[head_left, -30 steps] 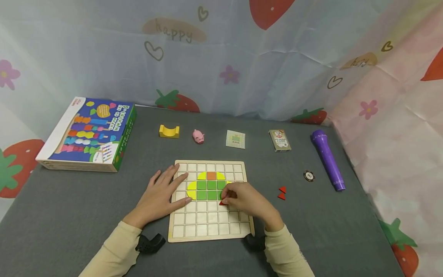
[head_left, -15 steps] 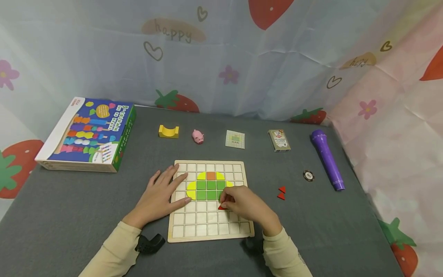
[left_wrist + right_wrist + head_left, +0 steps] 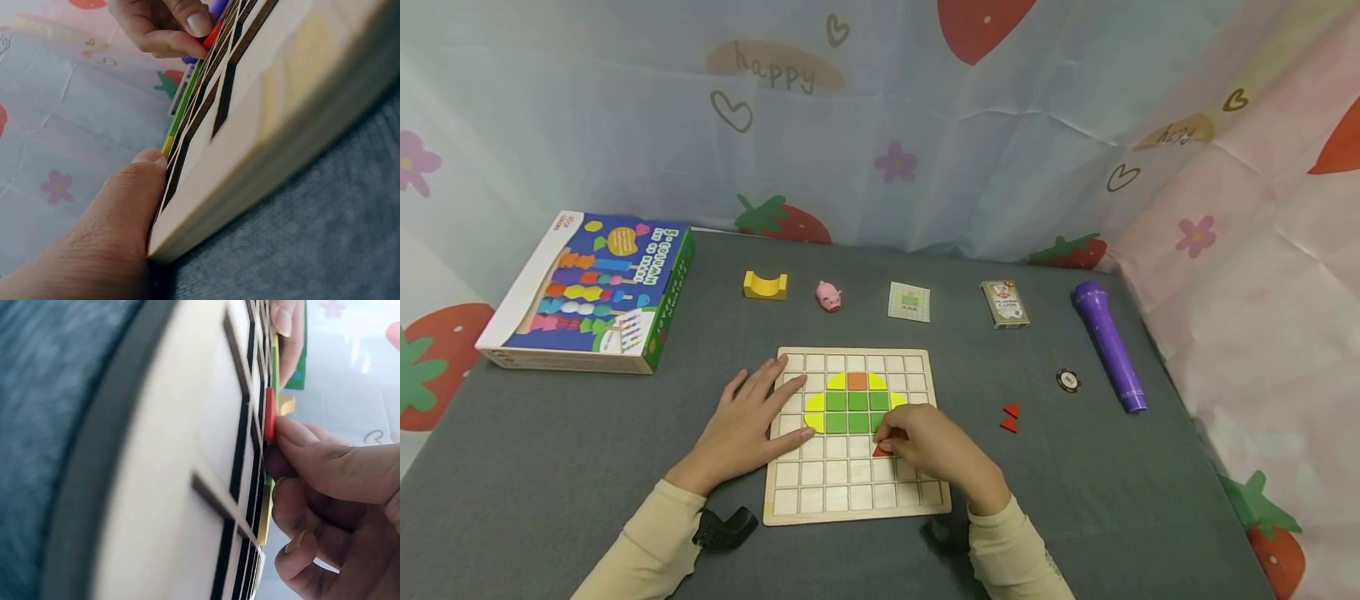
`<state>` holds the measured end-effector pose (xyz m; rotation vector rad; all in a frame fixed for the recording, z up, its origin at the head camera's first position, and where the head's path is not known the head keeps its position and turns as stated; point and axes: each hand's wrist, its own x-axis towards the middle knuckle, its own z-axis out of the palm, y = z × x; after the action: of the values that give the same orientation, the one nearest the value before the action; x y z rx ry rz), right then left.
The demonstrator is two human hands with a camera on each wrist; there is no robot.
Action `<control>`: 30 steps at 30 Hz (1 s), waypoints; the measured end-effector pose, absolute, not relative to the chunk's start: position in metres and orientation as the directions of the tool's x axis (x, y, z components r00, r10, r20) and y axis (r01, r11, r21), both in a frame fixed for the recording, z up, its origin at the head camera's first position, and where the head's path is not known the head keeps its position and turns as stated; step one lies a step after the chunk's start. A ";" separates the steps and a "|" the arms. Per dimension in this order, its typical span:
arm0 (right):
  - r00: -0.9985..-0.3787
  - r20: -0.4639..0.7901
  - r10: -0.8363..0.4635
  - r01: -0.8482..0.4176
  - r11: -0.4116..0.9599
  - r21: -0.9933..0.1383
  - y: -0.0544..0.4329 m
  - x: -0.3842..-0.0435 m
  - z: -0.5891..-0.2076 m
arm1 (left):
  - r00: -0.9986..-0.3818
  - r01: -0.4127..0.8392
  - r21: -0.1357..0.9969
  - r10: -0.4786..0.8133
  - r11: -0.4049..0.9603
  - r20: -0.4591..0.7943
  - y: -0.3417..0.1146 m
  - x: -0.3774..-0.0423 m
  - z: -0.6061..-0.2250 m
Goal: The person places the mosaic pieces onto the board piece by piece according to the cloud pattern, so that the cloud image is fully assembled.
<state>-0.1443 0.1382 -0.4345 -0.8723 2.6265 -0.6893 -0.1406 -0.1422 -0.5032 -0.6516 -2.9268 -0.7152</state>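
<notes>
A wooden grid board (image 3: 822, 500) lies on the grey cloth, with green square tiles (image 3: 858, 412), an orange square tile (image 3: 857, 381) and yellow rounded tiles (image 3: 815, 412) set in its cells. My left hand (image 3: 747, 429) rests on the board's left side, fingers spread and thumb tip beside a yellow tile. Over the cells just below the green tiles, my right hand (image 3: 936, 446) pinches a red triangle tile (image 3: 881, 451) between thumb and fingers. The right wrist view has the thumb against the edge of this red tile (image 3: 270, 414), low at the grid. Part of the tile is hidden by the fingers.
Two loose red triangle tiles (image 3: 1011, 417) lie right of the board, with a round chip (image 3: 1068, 381) and a purple flashlight (image 3: 1111, 346) beyond. Along the back are a game box (image 3: 598, 287), a yellow block (image 3: 765, 286), a pink pig (image 3: 829, 296), a pattern card (image 3: 909, 302) and a playing-card box (image 3: 1004, 304).
My right hand has shifted slightly toward me with the red triangle tile, from the lower edge of the green tiles to the row below. The left hand has stayed in place.
</notes>
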 end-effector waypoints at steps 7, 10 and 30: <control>-0.772 -0.094 -0.629 -0.521 0.710 -0.473 0.138 -0.143 -0.436 | -0.911 0.412 0.422 0.384 0.808 0.153 -0.141 -0.141 -0.504; -0.774 -0.102 -0.624 -0.517 0.717 -0.468 0.138 -0.143 -0.436 | -0.910 0.413 0.427 0.385 0.804 0.155 -0.141 -0.141 -0.504; -0.957 0.075 -0.282 -0.290 0.896 -0.337 0.217 -0.154 -0.418 | -0.905 0.425 0.429 0.383 0.798 0.183 -0.143 -0.141 -0.506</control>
<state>-0.1539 0.2166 -0.4178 -0.4652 3.0820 -0.5537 -0.1407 -0.1427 -0.5063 -0.6520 -2.8953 -0.7218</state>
